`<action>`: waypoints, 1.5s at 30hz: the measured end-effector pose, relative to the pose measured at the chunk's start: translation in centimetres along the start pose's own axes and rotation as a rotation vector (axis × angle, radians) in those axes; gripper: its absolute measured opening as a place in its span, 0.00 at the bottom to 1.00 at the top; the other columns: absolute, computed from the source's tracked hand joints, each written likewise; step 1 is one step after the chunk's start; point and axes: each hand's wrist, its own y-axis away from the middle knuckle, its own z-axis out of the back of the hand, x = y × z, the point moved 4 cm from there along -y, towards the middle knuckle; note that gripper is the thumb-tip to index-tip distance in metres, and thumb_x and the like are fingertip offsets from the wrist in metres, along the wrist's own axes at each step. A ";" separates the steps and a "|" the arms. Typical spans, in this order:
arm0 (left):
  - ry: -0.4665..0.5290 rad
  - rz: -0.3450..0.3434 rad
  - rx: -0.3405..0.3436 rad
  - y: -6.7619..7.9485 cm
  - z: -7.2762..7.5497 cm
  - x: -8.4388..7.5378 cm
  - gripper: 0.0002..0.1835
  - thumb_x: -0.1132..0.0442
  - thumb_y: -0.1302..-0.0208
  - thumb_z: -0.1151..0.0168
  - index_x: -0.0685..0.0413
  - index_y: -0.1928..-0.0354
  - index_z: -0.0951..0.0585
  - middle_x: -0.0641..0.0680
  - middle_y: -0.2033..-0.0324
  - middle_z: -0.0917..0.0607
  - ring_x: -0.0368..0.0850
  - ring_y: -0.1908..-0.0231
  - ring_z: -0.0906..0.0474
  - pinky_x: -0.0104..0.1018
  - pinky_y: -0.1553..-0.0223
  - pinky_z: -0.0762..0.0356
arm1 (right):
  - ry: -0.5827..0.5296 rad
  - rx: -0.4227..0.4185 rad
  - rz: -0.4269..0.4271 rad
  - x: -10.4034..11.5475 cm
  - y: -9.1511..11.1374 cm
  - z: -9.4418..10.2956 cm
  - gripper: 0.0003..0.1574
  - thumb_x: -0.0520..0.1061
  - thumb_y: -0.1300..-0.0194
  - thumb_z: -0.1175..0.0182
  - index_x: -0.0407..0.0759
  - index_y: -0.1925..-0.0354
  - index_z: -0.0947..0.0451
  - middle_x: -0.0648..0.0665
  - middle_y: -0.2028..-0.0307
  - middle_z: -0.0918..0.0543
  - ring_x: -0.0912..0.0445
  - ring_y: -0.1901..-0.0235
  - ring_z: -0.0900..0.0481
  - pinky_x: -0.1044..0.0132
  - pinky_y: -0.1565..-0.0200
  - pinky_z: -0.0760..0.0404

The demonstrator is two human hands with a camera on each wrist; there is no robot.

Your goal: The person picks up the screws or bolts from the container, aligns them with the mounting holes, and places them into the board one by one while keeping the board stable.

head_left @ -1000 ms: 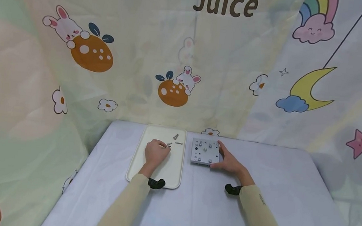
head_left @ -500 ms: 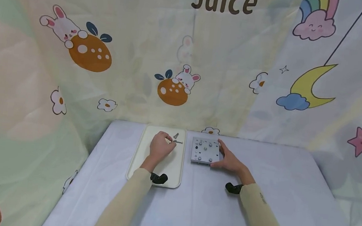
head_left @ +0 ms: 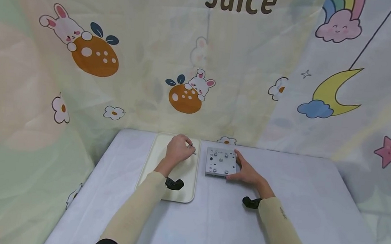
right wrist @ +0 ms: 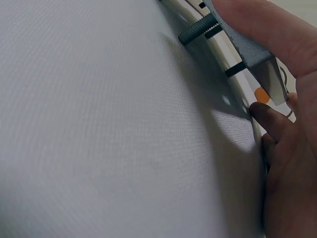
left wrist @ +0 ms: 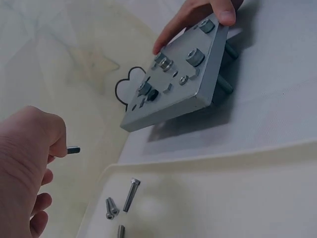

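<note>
My left hand (head_left: 177, 151) pinches a small screw (left wrist: 73, 149) between thumb and index finger; its dark threaded end sticks out in the left wrist view. Below that hand lie several loose socket-head screws (left wrist: 131, 195) in the cream tray (head_left: 178, 193). My right hand (head_left: 248, 175) grips the right edge of a square grey metal plate (head_left: 224, 166), thumb at the near side and fingers round the far corner. Bolts (left wrist: 195, 57) stand in the plate's top face, and threaded ends (right wrist: 198, 29) poke out beneath it. Most of the pinched screw is hidden by the fingers.
The tray and plate stand side by side on a white-clothed table (head_left: 213, 226), close to its back edge. A printed curtain (head_left: 145, 54) hangs right behind and at both sides. Black wrist-worn cameras (head_left: 174, 184) sit on both wrists.
My left hand has moved away from me and right across the tray, with the screw between its fingers, and now covers most of the loose screws in the head view. The right hand keeps its hold.
</note>
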 end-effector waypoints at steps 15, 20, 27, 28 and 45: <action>-0.039 -0.038 0.156 -1.5 -2.0 -2.0 0.06 0.54 0.48 0.34 0.46 0.71 0.15 0.48 0.57 0.19 0.44 0.56 0.25 0.38 0.66 0.24 | -0.010 0.005 0.029 0.0 0.0 -0.2 0.84 0.60 0.59 0.21 0.52 0.23 0.69 0.31 0.26 0.55 0.40 0.27 0.57 0.42 0.32 0.57; -0.043 -0.059 0.192 -2.3 -1.9 -3.0 0.06 0.54 0.48 0.34 0.47 0.71 0.15 0.47 0.59 0.20 0.43 0.61 0.26 0.35 0.71 0.25 | -0.012 0.007 0.053 0.6 -0.3 0.2 0.83 0.58 0.59 0.20 0.51 0.23 0.69 0.32 0.26 0.55 0.41 0.27 0.57 0.44 0.32 0.57; -0.064 -0.086 0.248 -2.9 -2.4 -4.2 0.07 0.54 0.47 0.33 0.48 0.70 0.16 0.46 0.63 0.20 0.43 0.68 0.26 0.34 0.76 0.27 | -0.004 -0.005 0.068 0.1 -0.6 0.2 0.83 0.58 0.59 0.20 0.50 0.23 0.68 0.32 0.26 0.54 0.40 0.27 0.55 0.43 0.32 0.57; -0.069 -0.084 0.259 -3.0 -2.6 -4.3 0.07 0.54 0.47 0.34 0.48 0.70 0.16 0.46 0.63 0.20 0.42 0.68 0.26 0.33 0.75 0.27 | -0.001 -0.001 0.065 0.1 -0.6 0.1 0.83 0.59 0.59 0.21 0.50 0.23 0.68 0.32 0.26 0.54 0.41 0.27 0.56 0.43 0.32 0.56; -0.101 -0.128 0.394 -4.5 -5.0 -5.5 0.06 0.54 0.46 0.33 0.46 0.72 0.16 0.45 0.76 0.19 0.41 0.75 0.27 0.33 0.77 0.31 | 0.000 -0.004 0.033 -0.1 -0.3 -0.3 0.83 0.61 0.59 0.21 0.52 0.23 0.68 0.33 0.26 0.54 0.41 0.27 0.56 0.43 0.32 0.55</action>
